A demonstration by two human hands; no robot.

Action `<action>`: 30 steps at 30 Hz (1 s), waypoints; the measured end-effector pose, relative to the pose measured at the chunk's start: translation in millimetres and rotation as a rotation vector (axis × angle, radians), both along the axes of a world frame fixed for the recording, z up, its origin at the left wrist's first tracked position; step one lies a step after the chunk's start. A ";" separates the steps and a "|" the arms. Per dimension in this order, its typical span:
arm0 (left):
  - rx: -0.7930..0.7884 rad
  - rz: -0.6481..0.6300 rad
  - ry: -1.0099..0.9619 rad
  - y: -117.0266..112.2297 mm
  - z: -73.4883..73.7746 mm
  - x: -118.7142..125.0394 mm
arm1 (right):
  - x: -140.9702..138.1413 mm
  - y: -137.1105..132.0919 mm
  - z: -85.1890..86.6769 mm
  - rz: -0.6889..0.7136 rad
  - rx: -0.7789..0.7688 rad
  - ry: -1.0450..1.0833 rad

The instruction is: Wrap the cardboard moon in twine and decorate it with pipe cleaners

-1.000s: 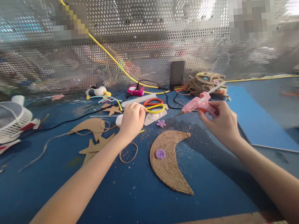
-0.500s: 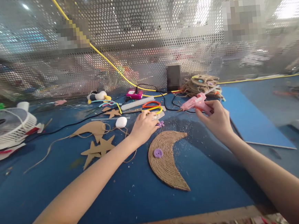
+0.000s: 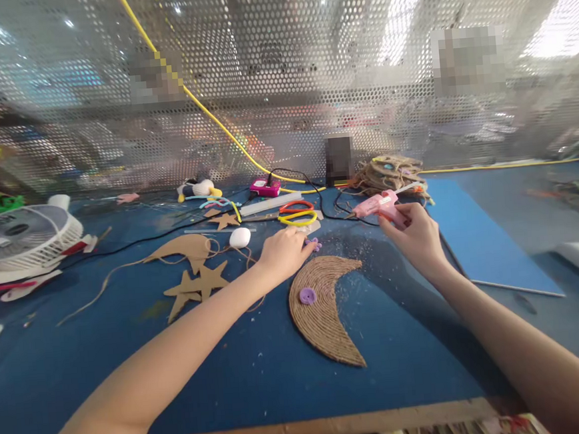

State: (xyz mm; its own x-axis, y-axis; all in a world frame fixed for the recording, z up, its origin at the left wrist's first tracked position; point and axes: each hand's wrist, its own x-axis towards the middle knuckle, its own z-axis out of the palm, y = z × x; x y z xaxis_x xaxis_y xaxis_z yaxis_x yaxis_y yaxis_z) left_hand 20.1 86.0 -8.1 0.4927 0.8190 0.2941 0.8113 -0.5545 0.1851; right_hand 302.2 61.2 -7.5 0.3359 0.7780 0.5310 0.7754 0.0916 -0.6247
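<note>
Twine crescent [image 3: 323,331], brown, bears one round purple button [image 3: 308,296]; left hand [image 3: 285,249] touches a separate purple flower [image 3: 316,244], grip unclear; right hand [image 3: 418,237] holds pink glue gun [image 3: 376,205].

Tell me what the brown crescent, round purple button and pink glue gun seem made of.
Brown crescent: apparently jute-like twine, matte; thin curved strands lie side by side across it.
Round purple button: plastic or painted wood, finish unclear; even colour and a rim fit either.
Pink glue gun in the right hand: likely moulded plastic, smooth; its body looks evenly coloured.
</note>
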 end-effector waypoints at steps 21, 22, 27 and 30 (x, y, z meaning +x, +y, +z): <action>-0.205 -0.203 -0.415 -7.3 18.8 -33.4 | 1.6 3.2 0.8 -0.017 -0.044 0.045; -0.148 -0.223 -0.366 -9.6 20.8 -37.1 | 1.1 3.7 2.6 -0.018 -0.043 0.041; 0.035 -0.307 -0.132 -32.3 51.9 -54.7 | 0.0 5.4 14.9 -0.042 -0.041 0.007; 0.185 -0.318 -0.239 -54.4 79.6 -59.7 | -1.4 3.7 21.5 -0.073 -0.053 0.011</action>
